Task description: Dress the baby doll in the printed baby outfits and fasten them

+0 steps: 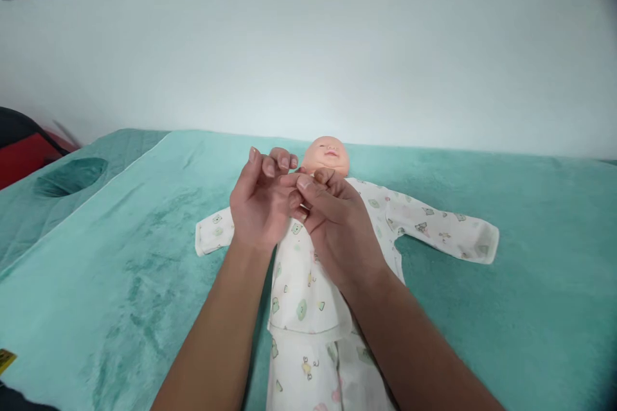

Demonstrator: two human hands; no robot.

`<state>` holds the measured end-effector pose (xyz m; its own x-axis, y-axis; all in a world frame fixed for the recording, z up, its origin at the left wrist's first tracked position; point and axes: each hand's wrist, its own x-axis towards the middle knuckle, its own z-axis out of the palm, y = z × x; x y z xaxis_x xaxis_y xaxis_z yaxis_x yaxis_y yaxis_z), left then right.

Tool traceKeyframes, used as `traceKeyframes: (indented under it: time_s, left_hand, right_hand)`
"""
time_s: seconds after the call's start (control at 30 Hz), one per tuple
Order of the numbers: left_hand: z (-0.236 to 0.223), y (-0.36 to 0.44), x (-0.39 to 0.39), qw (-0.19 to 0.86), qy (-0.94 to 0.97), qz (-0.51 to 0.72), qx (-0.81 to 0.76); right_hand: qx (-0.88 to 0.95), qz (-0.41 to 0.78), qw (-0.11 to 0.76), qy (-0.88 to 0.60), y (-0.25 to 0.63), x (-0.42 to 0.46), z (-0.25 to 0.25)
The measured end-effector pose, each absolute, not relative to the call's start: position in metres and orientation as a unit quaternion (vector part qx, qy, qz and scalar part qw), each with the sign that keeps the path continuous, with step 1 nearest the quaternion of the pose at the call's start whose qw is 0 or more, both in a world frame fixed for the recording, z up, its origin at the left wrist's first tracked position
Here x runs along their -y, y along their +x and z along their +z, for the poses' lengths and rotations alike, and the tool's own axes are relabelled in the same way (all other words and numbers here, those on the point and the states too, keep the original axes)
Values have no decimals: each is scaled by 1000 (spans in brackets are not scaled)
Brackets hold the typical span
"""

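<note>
A baby doll (331, 153) lies face up, dressed in a white long-sleeved top (308, 298) with small green and yellow animal prints. Matching trousers (308, 366) cover its legs. Both sleeves are spread sideways, and no doll hands show at the cuffs. Over the doll's chest, my left hand (260, 205) is turned palm up, its thumb apart and its fingers loosely curled. Close against it, my right hand (342, 221) has thumb and index finger pressed together near the left fingers. Whatever lies in that pinch, if anything, is hidden. Together my hands cover the doll's neck and upper chest.
A teal plush cover (159, 257) spreads under the doll. At left is a quilted teal pad (19, 225) with an oval hole (72, 176). A red and black object (22, 151) stands beyond it. Behind rises a white wall (308, 58).
</note>
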<state>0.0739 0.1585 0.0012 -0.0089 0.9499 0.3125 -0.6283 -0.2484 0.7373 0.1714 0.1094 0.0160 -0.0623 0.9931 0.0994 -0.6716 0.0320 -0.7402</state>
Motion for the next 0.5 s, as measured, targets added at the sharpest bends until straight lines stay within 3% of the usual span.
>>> traceKeyframes:
  time_s: [0.27,0.5]
  left_hand:
    - [3,76,-155,490,517,668,-216]
    - [3,82,-151,408,548,683,-257]
  right_hand:
    - [388,490,710,-325,189,-115,24]
    - [406,455,722,-328,193,-116,23]
